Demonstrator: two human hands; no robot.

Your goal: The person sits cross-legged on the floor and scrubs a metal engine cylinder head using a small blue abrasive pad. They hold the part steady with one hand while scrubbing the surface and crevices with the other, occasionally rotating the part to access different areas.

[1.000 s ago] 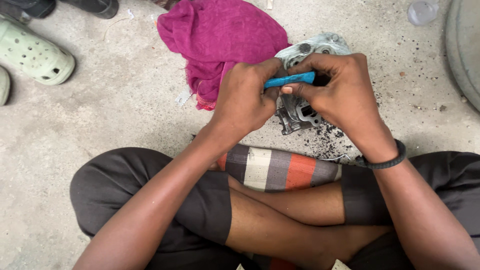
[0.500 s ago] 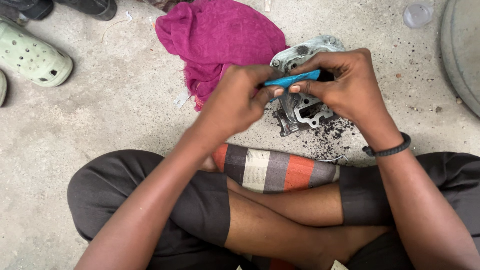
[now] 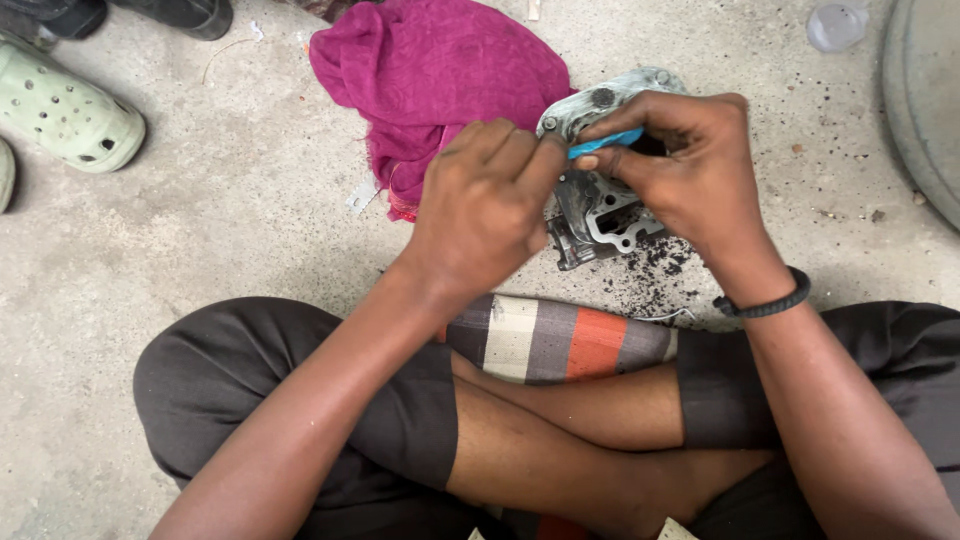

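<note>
Two hands: both are closed on one blue tool (image 3: 606,142), held over the metal part (image 3: 600,200).
Left hand (image 3: 485,210): the tool's left end is pinched; the magenta cloth (image 3: 440,80) is just beside it.
Tool axis: it is laid roughly left to right, slightly tilted.
Right hand (image 3: 690,170): the right end is gripped, and the part is touched.
Open room: bare concrete floor (image 3: 230,240) is seen leftward; dark grit (image 3: 655,275) is scattered beside the part.

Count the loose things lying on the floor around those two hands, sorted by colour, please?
Pink: 1, the cloth
Blue: 1, the tool pinched by the left hand and right hand
Grey: 1, the metal part
Pale green: 1, the clog
Clear: 1, the plastic cap
Total: 5
</note>
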